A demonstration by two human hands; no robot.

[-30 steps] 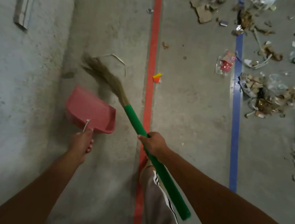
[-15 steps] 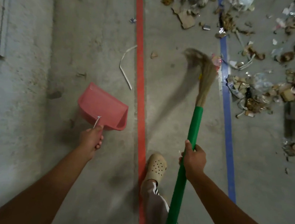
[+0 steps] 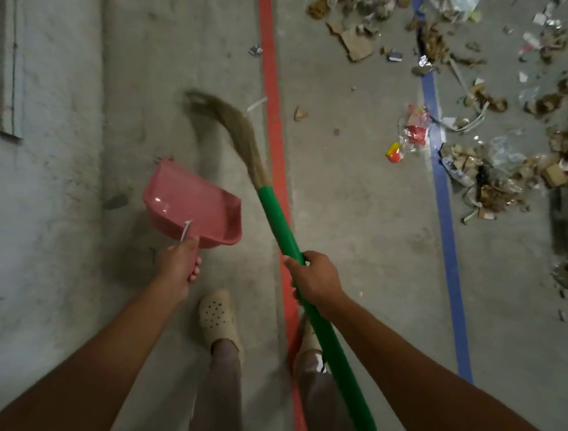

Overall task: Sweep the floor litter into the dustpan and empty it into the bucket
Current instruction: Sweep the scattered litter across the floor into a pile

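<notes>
Your right hand [image 3: 315, 279] is wrapped round the green broom [image 3: 277, 218], left hand [image 3: 178, 265] grips the pink dustpan [image 3: 191, 204] just ahead of it, pan looks empty and the litter [image 3: 495, 193] lies well off past your right hand, so you've barely started, no bucket in sight.

litter [image 3: 491, 156] on concrete floor [image 3: 359, 228]

No print on the litter [image 3: 415, 132], the dustpan [image 3: 191, 204] or the broom [image 3: 275, 221] is legible.
</notes>
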